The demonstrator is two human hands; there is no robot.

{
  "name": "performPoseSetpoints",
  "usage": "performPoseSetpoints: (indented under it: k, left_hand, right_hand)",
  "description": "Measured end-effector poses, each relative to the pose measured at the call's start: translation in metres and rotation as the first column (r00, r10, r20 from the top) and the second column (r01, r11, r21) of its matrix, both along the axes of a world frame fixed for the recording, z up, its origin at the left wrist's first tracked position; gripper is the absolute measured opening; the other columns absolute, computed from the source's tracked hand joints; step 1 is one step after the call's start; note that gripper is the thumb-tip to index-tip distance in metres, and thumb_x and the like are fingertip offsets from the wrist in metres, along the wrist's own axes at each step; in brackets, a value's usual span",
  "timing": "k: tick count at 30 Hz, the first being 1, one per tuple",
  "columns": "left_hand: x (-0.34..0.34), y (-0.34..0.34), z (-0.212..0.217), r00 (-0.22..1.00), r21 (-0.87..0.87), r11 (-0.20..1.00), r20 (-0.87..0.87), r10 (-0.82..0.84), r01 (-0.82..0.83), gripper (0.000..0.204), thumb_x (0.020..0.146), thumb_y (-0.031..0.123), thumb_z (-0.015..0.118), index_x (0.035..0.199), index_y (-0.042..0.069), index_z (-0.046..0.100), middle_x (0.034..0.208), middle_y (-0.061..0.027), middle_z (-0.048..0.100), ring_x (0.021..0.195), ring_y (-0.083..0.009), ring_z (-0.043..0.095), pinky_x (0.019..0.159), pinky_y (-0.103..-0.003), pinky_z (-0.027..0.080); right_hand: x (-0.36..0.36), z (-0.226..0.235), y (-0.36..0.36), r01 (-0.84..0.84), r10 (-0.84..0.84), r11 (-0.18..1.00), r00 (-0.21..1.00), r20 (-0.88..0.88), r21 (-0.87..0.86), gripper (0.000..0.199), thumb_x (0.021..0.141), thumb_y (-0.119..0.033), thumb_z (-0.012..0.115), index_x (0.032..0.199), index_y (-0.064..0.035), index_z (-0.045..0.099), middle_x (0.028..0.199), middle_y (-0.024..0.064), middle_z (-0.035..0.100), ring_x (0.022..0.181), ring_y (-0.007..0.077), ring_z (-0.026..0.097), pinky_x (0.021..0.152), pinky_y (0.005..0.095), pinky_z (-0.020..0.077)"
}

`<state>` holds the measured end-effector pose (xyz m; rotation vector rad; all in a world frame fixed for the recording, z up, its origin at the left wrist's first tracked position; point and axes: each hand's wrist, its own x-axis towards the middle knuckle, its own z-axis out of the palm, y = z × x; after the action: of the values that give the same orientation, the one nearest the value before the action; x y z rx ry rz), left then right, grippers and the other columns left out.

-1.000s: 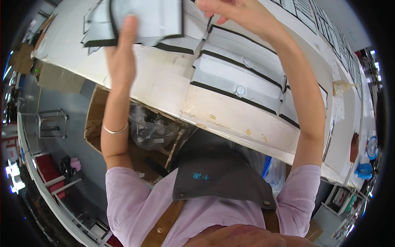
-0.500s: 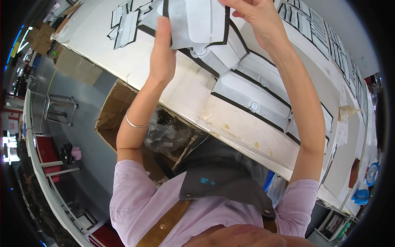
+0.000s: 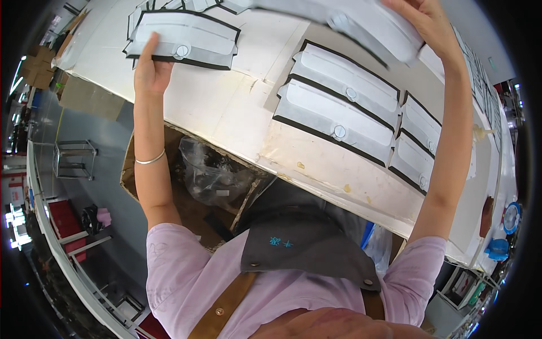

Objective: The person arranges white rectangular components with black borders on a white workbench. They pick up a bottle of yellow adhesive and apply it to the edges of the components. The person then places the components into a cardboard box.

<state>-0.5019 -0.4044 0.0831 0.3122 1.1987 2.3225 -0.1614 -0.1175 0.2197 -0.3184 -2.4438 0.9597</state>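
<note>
My left hand (image 3: 152,73) is at the far left of the table, its thumb pressed on a flat grey-and-white panel (image 3: 195,37) with black edges and a round white disc. Its other fingers are mostly hidden under the panel's near edge. High on the right, my right hand (image 3: 426,22) grips the end of a second, similar panel (image 3: 367,25), tilted above the table and smeared by motion. Below it two long panels (image 3: 333,104) lie in a stepped row. More panels (image 3: 415,161) lie to their right, partly behind my right forearm.
The white worktable (image 3: 226,118) has stained patches by its front edge. Several panels lie stacked at the far left and along the right side. A cardboard box (image 3: 186,209) with clear plastic stands below the front edge. A small bottle (image 3: 481,133) stands at the right, a metal stool (image 3: 74,158) on the left floor.
My hands have moved apart, the left one leftward with a panel to the far-left pile, the right one rightward with another. The laid-out panels at the centre are now more exposed.
</note>
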Motion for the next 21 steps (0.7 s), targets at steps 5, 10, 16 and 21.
performPoseSetpoints:
  k: [5,10,16,21]
  left_hand:
    - [-0.015,-0.013,-0.042,0.999,-0.096,0.994,-0.003,0.047,-0.047,0.033,0.091,-0.001,0.064,0.123,-0.002,0.054,0.120,-0.0123,0.062,0.106,-0.0226,0.064,0.087,-0.033,0.056]
    - [-0.025,-0.015,-0.069,0.996,-0.103,0.992,0.050,0.072,-0.066,0.032,0.089,-0.004,0.065,0.120,-0.002,0.056,0.119,-0.0107,0.063,0.105,-0.0213,0.064,0.088,-0.033,0.055]
    - [-0.019,-0.014,-0.075,0.993,-0.117,0.989,0.061,0.099,-0.091,0.032,0.089,-0.003,0.066,0.119,-0.003,0.057,0.117,-0.0110,0.064,0.104,-0.0225,0.065,0.087,-0.033,0.055]
    - [-0.017,-0.006,-0.066,0.999,-0.067,0.998,0.052,0.000,0.004,0.030,0.090,-0.002,0.064,0.119,-0.005,0.056,0.117,-0.0131,0.064,0.106,-0.0238,0.065,0.089,-0.035,0.057]
  right_hand:
    - [0.011,-0.065,0.059,0.063,0.037,0.944,0.955,0.294,-0.324,0.026,0.086,-0.020,0.073,0.107,-0.0047,0.071,0.095,0.0005,0.069,0.086,0.0086,0.061,0.079,0.0238,0.0491]
    - [0.031,-0.131,0.089,0.138,0.017,0.901,0.936,0.351,-0.412,0.041,0.084,-0.030,0.077,0.116,-0.0065,0.069,0.104,0.0015,0.068,0.092,0.0080,0.062,0.083,0.0196,0.0486]
    - [0.036,-0.150,0.103,0.143,-0.007,0.945,0.907,0.420,-0.293,0.043,0.086,-0.030,0.075,0.119,-0.0044,0.067,0.102,0.0041,0.068,0.094,0.0096,0.062,0.087,0.0216,0.0470]
    - [0.035,-0.162,0.115,0.108,-0.057,0.989,0.910,0.410,-0.102,0.037,0.086,-0.028,0.074,0.113,-0.0048,0.068,0.091,-0.0009,0.066,0.083,0.0049,0.058,0.076,0.0192,0.0469]
